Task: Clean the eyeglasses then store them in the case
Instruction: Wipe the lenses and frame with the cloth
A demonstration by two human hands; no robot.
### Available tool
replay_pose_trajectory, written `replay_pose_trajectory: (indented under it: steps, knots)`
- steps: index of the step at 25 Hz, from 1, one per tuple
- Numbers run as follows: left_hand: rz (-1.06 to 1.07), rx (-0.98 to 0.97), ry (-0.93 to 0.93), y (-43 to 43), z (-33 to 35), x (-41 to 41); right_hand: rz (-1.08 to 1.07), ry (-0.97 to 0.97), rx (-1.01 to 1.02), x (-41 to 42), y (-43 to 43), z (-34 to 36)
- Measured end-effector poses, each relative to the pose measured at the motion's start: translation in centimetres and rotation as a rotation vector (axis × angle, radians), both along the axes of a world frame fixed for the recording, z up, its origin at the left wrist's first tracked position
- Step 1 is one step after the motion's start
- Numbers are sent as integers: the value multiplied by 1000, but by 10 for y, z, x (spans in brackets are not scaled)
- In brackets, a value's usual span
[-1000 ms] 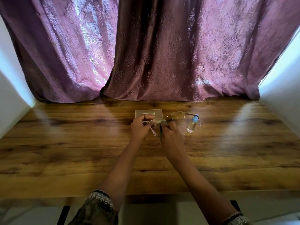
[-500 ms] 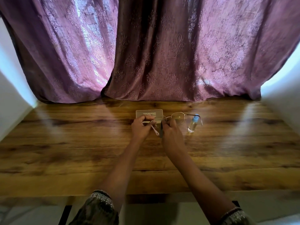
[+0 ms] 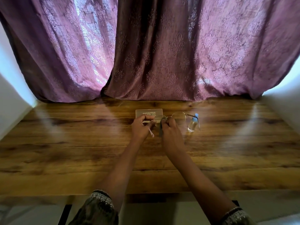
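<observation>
Thin gold-rimmed eyeglasses (image 3: 179, 117) are held above the wooden table (image 3: 81, 151), arms unfolded. My left hand (image 3: 141, 127) grips the frame at its left end, and the left arm's pale tip sticks out below the fingers. My right hand (image 3: 171, 133) pinches a dark cleaning cloth (image 3: 161, 130) against the left lens. The right lens shows free. A translucent rectangular case (image 3: 148, 112) lies flat just behind my left hand, partly hidden by it.
A small clear spray bottle with a blue cap (image 3: 192, 123) lies on the table right of the glasses. Purple patterned curtains (image 3: 154, 54) hang along the table's far edge. White walls (image 3: 11, 98) close in both sides.
Both hands stay in place on the glasses. The cloth shifts slightly on the left lens and the frame tilts a little.
</observation>
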State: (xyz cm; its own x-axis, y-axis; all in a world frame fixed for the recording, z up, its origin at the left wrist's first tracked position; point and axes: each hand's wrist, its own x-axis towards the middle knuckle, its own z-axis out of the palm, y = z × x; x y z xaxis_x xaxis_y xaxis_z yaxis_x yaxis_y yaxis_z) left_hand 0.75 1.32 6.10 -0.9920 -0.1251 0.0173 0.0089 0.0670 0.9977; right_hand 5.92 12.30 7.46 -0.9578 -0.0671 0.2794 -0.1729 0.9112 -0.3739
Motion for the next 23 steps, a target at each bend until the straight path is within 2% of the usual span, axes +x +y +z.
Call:
replay_pose_trajectory:
  steps: [6, 11, 16, 23]
  knots:
    - [-5, -26, 41, 0, 0, -1, 61, -14, 22, 12, -4, -7]
    - [3, -12, 37, 3, -2, -1, -13, 5, 0, -1, 6, 2]
    - [4, -28, 62, 4, 0, -2, 53, -8, 12, 7, -3, -3]
    - [-1, -36, 43, 5, -3, 1, 20, 26, -42, -8, 3, 6]
